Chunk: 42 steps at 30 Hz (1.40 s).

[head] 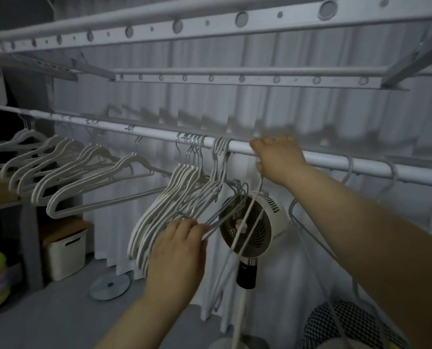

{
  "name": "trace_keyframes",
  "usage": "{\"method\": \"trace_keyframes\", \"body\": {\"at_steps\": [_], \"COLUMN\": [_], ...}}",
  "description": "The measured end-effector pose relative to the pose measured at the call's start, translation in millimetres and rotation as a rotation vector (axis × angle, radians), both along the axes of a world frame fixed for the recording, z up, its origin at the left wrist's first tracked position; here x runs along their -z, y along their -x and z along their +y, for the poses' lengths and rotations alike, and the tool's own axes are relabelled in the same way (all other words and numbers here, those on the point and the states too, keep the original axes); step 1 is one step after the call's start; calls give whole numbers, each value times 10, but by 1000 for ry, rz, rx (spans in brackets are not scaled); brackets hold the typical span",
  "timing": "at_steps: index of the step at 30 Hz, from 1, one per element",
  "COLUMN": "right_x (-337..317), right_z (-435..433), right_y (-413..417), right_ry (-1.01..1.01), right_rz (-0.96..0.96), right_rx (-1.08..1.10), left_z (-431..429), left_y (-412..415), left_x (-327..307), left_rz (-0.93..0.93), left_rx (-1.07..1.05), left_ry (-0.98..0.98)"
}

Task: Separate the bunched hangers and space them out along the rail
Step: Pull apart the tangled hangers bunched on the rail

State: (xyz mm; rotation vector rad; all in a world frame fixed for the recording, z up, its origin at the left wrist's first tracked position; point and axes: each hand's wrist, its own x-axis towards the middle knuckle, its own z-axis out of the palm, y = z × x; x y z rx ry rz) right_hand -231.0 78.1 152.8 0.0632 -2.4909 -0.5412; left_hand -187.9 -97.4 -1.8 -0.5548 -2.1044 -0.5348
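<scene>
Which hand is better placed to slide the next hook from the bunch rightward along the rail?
Right. The right hand is curled over the rail, just beside the hooks of the bunched hangers. The left hand holds their lower bars, well below the rail.

Two hands (177, 255) (280, 159), one rail (335, 160), one fan (257, 222)

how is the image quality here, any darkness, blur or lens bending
head view: dim, flat grey light with little colour and no glare; wide-angle bend bows the rail and splays the upper rack; the right hand, curled over the rail, is smeared at the fingertips; the thin hangers that the left hand grips look soft; the fan behind reads fairly clear.
</scene>
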Motion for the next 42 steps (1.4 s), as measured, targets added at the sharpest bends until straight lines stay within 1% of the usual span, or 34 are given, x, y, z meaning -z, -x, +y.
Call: {"method": "trace_keyframes", "body": {"at_steps": [2, 4, 7, 8, 10, 12, 15, 18, 21, 24, 27, 29, 32, 33, 35, 38, 40, 42], "right_x": [24, 38, 59, 65, 71, 74, 71, 74, 71, 58, 57, 68, 63, 52, 47, 41, 16, 10], "right_z": [44, 86, 153, 173, 210, 264, 345, 395, 429, 444, 431, 421, 404, 387, 357, 320, 335, 400], "right_y": [-8, -21, -47, -62, -101, -140, -206, -270, -322, -343, -332, -335, -339, -333, -305, -267, -267, -288], "right_ry": [39, 88, 135, 144, 169, 170, 166, 167, 169, 198, 261, 297, 290, 276, 230, 187, 196, 220], "right_rz": [10, 17, 25, 33, 48, 50, 59, 49, 41, 41, 50, 98, 201, 193, 106, 12, 21, 28], "right_rx": [23, 34, 34, 34, 38, 49, 51, 55, 65, 46, 14, 3, -50, -74, -95, -39, 5, 34], "left_z": [-33, -48, -76, -81, -55, -13, 23, 39, 62, 116, 206, 286, 396, 424, 451, 377, 239, 40], "left_y": [91, 151, 259, 281, 270, 344, 377, 457, 480, 410, 295, 231, 90, 40, -43, -73, -33, 104], "left_x": [51, 51, 30, 10, -71, 2, 27, 38, 47, 39, 8, -6, -62, -83, -117, -151, -211, -247], "left_rz": [-19, -112, -180, -224, -378, -332, -352, -400, -484, -427, -388, -382, -402, -411, -427, -412, -273, -22], "left_rx": [-67, -115, -169, -179, -213, -266, -311, -291, -168, -53, 12, 77, 171, 201, 251, 370, 400, 256], "left_ry": [50, 117, 133, 142, 134, 191, 262, 241, 171, 128, 115, 129, 167, 178, 197, 132, 12, -42]}}
